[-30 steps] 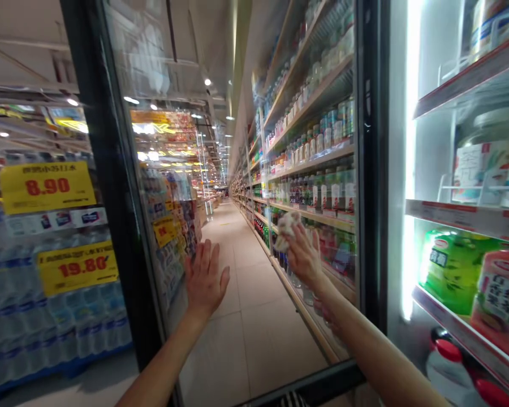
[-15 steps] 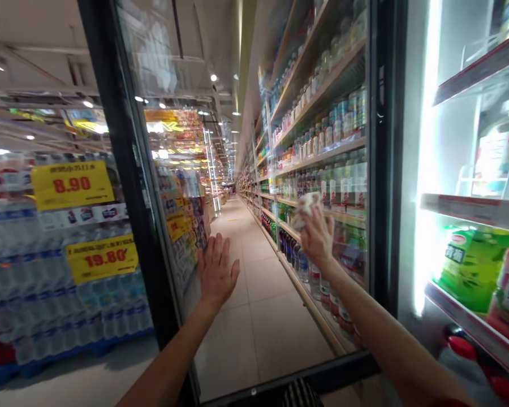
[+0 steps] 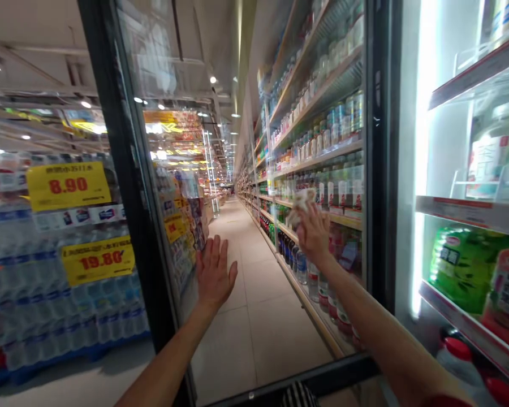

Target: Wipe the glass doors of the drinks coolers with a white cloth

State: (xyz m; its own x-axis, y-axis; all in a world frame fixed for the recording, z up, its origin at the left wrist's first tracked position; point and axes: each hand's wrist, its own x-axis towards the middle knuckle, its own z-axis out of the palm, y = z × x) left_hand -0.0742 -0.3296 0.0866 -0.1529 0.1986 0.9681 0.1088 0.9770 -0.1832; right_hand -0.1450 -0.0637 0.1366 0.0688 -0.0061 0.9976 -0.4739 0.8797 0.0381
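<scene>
A black-framed glass door (image 3: 254,333) stands open in front of me, and the store aisle shows through its pane. My left hand (image 3: 214,271) lies flat against the glass, left of the middle, its fingers stretched out. To the right and a little higher, my right hand (image 3: 314,234) presses a pale, crumpled cloth (image 3: 301,206) to the pane. Part of that cloth is hidden behind the fingers.
Lit cooler shelves (image 3: 470,215) hold green packs (image 3: 458,268) and bottles at the right. Stacked water bottles (image 3: 76,316) with yellow price signs (image 3: 68,185) stand to the left. The door's dark frame (image 3: 131,186) runs along its left side.
My right hand and the cloth have shifted slightly left on the glass. The left hand stays flat in nearly the same place, and the view has turned a little.
</scene>
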